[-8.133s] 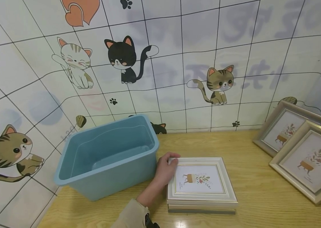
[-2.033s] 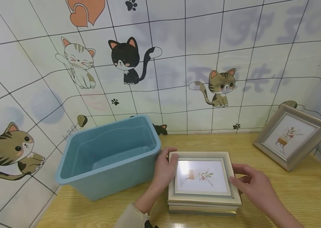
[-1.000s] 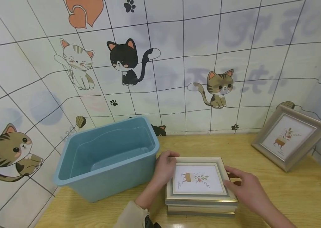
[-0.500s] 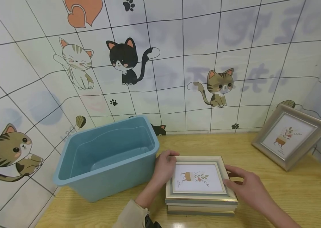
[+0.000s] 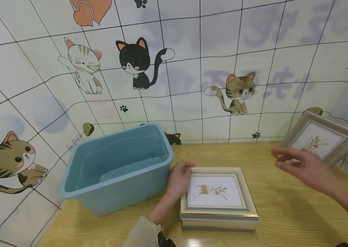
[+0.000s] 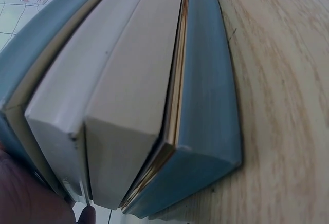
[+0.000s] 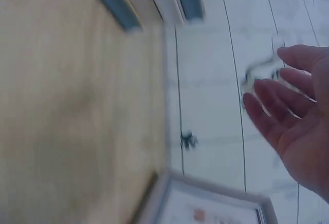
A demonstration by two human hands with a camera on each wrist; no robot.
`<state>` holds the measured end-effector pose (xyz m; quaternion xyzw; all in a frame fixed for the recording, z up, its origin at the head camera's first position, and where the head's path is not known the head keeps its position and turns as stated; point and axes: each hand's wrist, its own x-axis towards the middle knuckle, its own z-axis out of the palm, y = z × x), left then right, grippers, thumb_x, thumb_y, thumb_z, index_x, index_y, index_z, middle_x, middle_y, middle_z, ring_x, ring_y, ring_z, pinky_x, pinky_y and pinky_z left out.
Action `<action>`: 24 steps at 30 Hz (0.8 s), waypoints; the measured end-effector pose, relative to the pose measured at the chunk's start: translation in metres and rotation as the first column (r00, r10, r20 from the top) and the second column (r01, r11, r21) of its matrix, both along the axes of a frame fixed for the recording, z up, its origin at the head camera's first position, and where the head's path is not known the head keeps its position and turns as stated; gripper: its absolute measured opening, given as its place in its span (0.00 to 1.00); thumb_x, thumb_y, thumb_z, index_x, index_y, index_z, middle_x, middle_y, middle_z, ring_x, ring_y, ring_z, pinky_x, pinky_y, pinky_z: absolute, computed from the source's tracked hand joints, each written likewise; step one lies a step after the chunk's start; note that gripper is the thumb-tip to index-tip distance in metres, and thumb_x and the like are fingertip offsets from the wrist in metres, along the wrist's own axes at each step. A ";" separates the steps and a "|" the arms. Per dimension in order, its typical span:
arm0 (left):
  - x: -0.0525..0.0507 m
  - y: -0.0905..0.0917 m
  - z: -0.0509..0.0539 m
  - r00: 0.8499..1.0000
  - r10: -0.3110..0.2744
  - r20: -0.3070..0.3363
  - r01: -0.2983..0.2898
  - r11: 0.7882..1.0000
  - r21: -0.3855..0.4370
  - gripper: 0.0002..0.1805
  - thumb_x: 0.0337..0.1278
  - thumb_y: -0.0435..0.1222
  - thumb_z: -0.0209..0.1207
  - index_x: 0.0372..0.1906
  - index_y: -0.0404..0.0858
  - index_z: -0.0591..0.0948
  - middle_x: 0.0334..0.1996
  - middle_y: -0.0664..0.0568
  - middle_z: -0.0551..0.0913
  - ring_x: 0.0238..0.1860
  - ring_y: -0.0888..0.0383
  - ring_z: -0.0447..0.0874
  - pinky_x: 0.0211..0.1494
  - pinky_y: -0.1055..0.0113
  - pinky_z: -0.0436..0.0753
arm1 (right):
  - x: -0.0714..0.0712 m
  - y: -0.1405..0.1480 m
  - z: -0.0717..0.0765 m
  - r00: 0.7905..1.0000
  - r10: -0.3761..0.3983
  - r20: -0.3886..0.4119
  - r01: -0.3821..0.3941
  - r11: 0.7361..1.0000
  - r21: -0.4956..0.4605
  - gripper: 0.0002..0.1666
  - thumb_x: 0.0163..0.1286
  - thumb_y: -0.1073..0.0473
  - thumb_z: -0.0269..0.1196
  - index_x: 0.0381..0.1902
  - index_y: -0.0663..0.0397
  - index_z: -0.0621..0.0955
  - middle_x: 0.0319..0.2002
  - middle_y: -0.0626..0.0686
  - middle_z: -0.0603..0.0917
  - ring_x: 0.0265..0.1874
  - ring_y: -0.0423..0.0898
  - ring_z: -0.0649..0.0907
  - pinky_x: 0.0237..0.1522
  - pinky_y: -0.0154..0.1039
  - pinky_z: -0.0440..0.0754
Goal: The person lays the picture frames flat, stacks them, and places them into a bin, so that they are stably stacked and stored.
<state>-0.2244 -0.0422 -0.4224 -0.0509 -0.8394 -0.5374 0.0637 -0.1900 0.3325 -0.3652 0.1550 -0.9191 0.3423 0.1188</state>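
A stack of several picture frames (image 5: 217, 192) lies flat on the table, its top one showing a print of a plant on an orange-brown stand. At its left edge my left hand (image 5: 179, 180) holds the stack, thumb near the top face; the left wrist view shows fingers (image 6: 31, 198) against the corner beside blue, white and beige frame sides (image 6: 128, 75). My right hand (image 5: 308, 168) hovers at the right with bent, loose fingers and nothing between them. Behind it a champagne-coloured picture frame (image 5: 343, 139) leans on the wall, partly hidden by the hand.
A blue plastic tub (image 5: 133, 183) stands left of the stack, close to my left hand, with nothing visible inside. The wooden table (image 5: 223, 154) meets a tiled-pattern wall (image 5: 186, 103) with cartoon cats at the back.
Two frames leaned at the right earlier; one now tops the stack. After holding the stack's right edge, my right hand has let go and moved right and up. The left hand stays.
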 end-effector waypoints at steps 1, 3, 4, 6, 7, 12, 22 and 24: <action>0.000 0.000 0.000 1.000 0.002 -0.002 -0.002 1.000 0.001 0.13 0.72 0.29 0.52 0.46 0.42 0.86 0.52 0.50 0.83 0.61 0.48 0.77 0.65 0.46 0.73 | -0.007 0.010 0.005 0.998 -0.031 -0.050 0.032 0.999 0.012 0.23 0.72 0.64 0.66 0.63 0.65 0.79 0.47 0.54 0.86 0.36 0.23 0.80 0.34 0.26 0.81; -0.001 -0.001 0.001 1.000 0.006 -0.011 -0.006 1.000 0.001 0.13 0.72 0.29 0.53 0.46 0.42 0.87 0.51 0.50 0.83 0.61 0.48 0.77 0.65 0.46 0.74 | -0.022 0.032 0.015 0.987 -0.113 -0.113 0.116 0.993 0.024 0.22 0.73 0.63 0.66 0.62 0.66 0.79 0.47 0.45 0.84 0.36 0.17 0.75 0.33 0.21 0.77; -0.002 -0.001 0.002 1.000 0.008 -0.015 -0.008 1.000 0.000 0.13 0.72 0.29 0.53 0.46 0.42 0.87 0.51 0.50 0.84 0.61 0.48 0.78 0.65 0.46 0.74 | -0.029 0.042 0.019 0.977 -0.149 -0.150 0.156 0.987 0.037 0.23 0.74 0.63 0.65 0.62 0.67 0.79 0.46 0.47 0.84 0.36 0.21 0.78 0.31 0.19 0.75; -0.002 -0.001 0.003 1.000 0.011 -0.009 -0.011 1.000 0.000 0.13 0.72 0.29 0.53 0.46 0.43 0.87 0.51 0.50 0.83 0.61 0.49 0.77 0.66 0.47 0.73 | -0.041 0.063 0.029 0.957 -0.238 -0.165 0.251 0.966 0.063 0.26 0.77 0.58 0.61 0.67 0.67 0.75 0.50 0.54 0.82 0.43 0.37 0.84 0.38 0.30 0.81; -0.003 -0.001 0.003 1.000 0.010 -0.012 -0.010 1.000 0.000 0.13 0.72 0.29 0.53 0.46 0.43 0.87 0.51 0.50 0.84 0.61 0.49 0.77 0.65 0.47 0.74 | -0.048 0.074 0.030 0.938 -0.304 -0.165 0.317 0.947 0.058 0.28 0.80 0.54 0.59 0.71 0.62 0.73 0.55 0.56 0.81 0.50 0.44 0.84 0.46 0.33 0.81; -0.003 0.001 0.005 0.999 -0.005 -0.032 0.005 1.000 0.000 0.13 0.70 0.28 0.54 0.45 0.42 0.87 0.50 0.50 0.84 0.60 0.49 0.78 0.63 0.48 0.75 | -0.072 0.121 0.032 0.882 -0.443 -0.160 0.446 0.895 -0.017 0.35 0.83 0.49 0.51 0.80 0.57 0.61 0.75 0.69 0.62 0.73 0.70 0.62 0.71 0.64 0.61; -0.002 0.004 0.006 0.998 -0.030 -0.046 0.030 1.000 -0.004 0.13 0.71 0.28 0.53 0.45 0.41 0.87 0.50 0.49 0.84 0.60 0.49 0.78 0.63 0.49 0.75 | -0.098 0.173 0.014 0.866 -0.484 -0.124 0.496 0.862 0.103 0.35 0.79 0.65 0.56 0.76 0.70 0.58 0.71 0.78 0.60 0.66 0.78 0.65 0.63 0.71 0.65; -0.002 0.004 0.006 0.998 -0.032 -0.048 0.032 0.999 -0.004 0.13 0.71 0.28 0.53 0.45 0.41 0.87 0.50 0.49 0.84 0.60 0.49 0.78 0.63 0.49 0.75 | -0.100 0.176 0.010 0.883 -0.457 -0.108 0.467 0.879 0.101 0.34 0.76 0.71 0.56 0.75 0.72 0.59 0.69 0.80 0.62 0.61 0.81 0.67 0.58 0.73 0.67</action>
